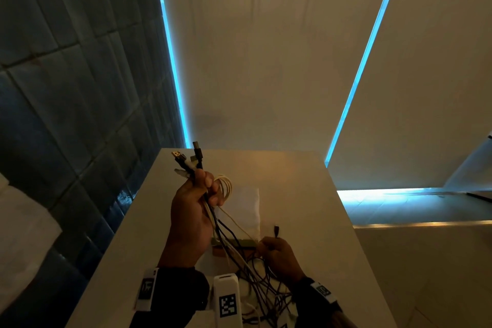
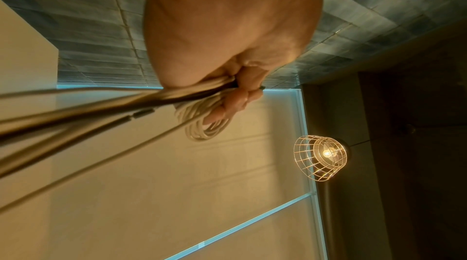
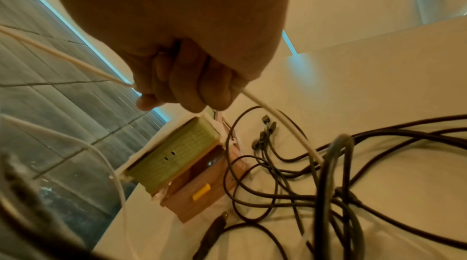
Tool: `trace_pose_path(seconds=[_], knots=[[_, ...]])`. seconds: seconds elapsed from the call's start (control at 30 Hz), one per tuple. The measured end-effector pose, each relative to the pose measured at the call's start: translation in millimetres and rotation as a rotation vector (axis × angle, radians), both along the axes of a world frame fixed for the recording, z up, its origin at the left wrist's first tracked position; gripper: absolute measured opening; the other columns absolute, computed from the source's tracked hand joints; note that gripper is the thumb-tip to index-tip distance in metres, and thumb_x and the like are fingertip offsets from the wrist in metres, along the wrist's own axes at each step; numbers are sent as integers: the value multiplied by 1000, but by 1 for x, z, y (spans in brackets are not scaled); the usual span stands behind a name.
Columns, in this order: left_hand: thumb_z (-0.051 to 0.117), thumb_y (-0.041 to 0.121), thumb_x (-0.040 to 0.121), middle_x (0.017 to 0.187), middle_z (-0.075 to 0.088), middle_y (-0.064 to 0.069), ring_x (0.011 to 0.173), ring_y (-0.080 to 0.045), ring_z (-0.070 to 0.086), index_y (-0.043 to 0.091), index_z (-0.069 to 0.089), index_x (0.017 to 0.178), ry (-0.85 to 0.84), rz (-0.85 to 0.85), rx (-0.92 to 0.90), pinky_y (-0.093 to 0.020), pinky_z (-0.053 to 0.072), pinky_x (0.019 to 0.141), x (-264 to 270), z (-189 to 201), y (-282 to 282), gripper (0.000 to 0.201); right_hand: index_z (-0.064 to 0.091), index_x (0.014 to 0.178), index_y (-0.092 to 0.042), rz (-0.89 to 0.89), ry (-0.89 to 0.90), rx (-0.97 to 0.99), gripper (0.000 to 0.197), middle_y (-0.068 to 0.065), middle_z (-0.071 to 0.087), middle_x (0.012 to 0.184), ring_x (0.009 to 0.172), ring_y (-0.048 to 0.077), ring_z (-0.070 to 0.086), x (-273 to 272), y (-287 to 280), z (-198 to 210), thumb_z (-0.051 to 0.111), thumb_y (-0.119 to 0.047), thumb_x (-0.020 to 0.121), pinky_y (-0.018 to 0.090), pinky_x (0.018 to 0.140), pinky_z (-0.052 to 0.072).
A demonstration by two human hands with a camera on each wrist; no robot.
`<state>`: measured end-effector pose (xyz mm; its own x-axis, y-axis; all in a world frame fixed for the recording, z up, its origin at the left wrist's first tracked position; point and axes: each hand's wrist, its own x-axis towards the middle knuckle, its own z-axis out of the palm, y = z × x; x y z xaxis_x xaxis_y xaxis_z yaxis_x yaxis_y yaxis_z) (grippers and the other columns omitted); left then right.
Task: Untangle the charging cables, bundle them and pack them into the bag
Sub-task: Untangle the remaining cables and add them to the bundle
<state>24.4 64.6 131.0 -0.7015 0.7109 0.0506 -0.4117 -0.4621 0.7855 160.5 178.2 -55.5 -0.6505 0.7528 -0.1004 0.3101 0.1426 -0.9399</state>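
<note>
My left hand [image 1: 195, 210] is raised above the table and grips a bunch of black and white charging cables [image 1: 213, 210], their plugs [image 1: 186, 160] sticking up past the fingers. A small coil of white cable [image 2: 204, 122] hangs from its fingers. The loose ends run down into a tangle of dark cables [image 1: 262, 293] on the table. My right hand [image 1: 277, 250] is low over that tangle and pinches a white cable [image 3: 275, 122]; a dark plug [image 1: 277, 230] stands just above it. A white cloth bag [image 1: 246, 208] lies flat behind the hands.
The white table [image 1: 306, 208] ends at a tiled wall [image 1: 66, 88] on the left. A green and wooden box [image 3: 187, 166] sits by the tangle near the left edge. A white tagged device [image 1: 227, 298] stands at the near edge. A wire-cage lamp [image 2: 321, 157] hangs overhead.
</note>
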Motion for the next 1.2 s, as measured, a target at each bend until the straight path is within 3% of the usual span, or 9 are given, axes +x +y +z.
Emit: trace_pose_path(seconds=[0.07, 0.13, 0.23, 0.37, 0.5, 0.67, 0.8, 1.03, 1.2], knots=[[33, 18, 100, 55, 46, 5, 44, -7, 36, 10, 41, 69, 28, 2, -39, -19, 34, 47, -1, 0, 1, 33, 54, 53, -18, -54, -17, -7, 40, -7, 48, 52, 50, -1, 42, -2, 2, 8, 55, -2, 89, 19, 55, 34], [34, 20, 101, 56, 45, 4, 44, -7, 35, 10, 41, 69, 54, 2, -84, -19, 33, 47, -3, 1, 2, 34, 56, 55, -17, -138, -25, -8, 35, -7, 47, 53, 51, 5, 42, -7, 4, 23, 56, -8, 89, 23, 53, 33], [33, 22, 102, 61, 42, 0, 44, -8, 36, 11, 41, 70, 58, 4, -143, -19, 34, 47, -6, 0, 3, 35, 61, 65, -13, -225, 155, -108, 27, -7, 43, 49, 47, 14, 36, -14, 1, 63, 54, -11, 91, 26, 48, 29], [33, 23, 102, 66, 41, -3, 47, -8, 38, 11, 42, 70, 42, 2, -216, -22, 34, 53, -3, -2, 5, 35, 59, 84, 0, -93, 460, -138, 23, -6, 35, 50, 45, 11, 24, -23, -18, 133, 48, -13, 98, 22, 42, 21], [38, 22, 101, 65, 53, -4, 59, -14, 50, 9, 48, 74, 0, -6, -251, -28, 42, 65, 0, 0, 4, 32, 57, 87, 2, 122, 583, -39, 22, -10, 37, 52, 45, 9, 25, -26, -37, 167, 48, -15, 99, 22, 44, 23], [36, 24, 101, 71, 63, -12, 68, -24, 58, 9, 49, 73, -118, -128, -126, -39, 45, 69, -4, 4, -4, 34, 58, 75, -6, 261, 481, -24, 21, -13, 38, 51, 45, 4, 29, -24, -47, 163, 52, -21, 89, 19, 47, 25], [31, 23, 103, 69, 58, -7, 59, -15, 57, 10, 44, 71, -221, -113, 18, -31, 48, 72, -7, 6, -5, 37, 58, 73, -10, 318, 384, -89, 20, -13, 39, 50, 45, 3, 31, -19, -42, 141, 53, -17, 91, 17, 48, 27], [42, 25, 90, 62, 46, 0, 47, -10, 38, 11, 42, 68, -113, -91, -1, -29, 32, 62, 1, 4, -4, 25, 59, 71, -12, 268, 271, -91, 23, -11, 50, 58, 51, 0, 42, -16, -31, 105, 53, -10, 94, 16, 54, 35], [36, 22, 99, 59, 45, 0, 46, -9, 37, 11, 43, 67, -62, -60, -56, -29, 31, 61, 2, 2, -2, 34, 57, 71, -6, 212, 204, -63, 23, -14, 49, 51, 48, -2, 40, -10, -22, 92, 52, -3, 93, 12, 52, 33]])
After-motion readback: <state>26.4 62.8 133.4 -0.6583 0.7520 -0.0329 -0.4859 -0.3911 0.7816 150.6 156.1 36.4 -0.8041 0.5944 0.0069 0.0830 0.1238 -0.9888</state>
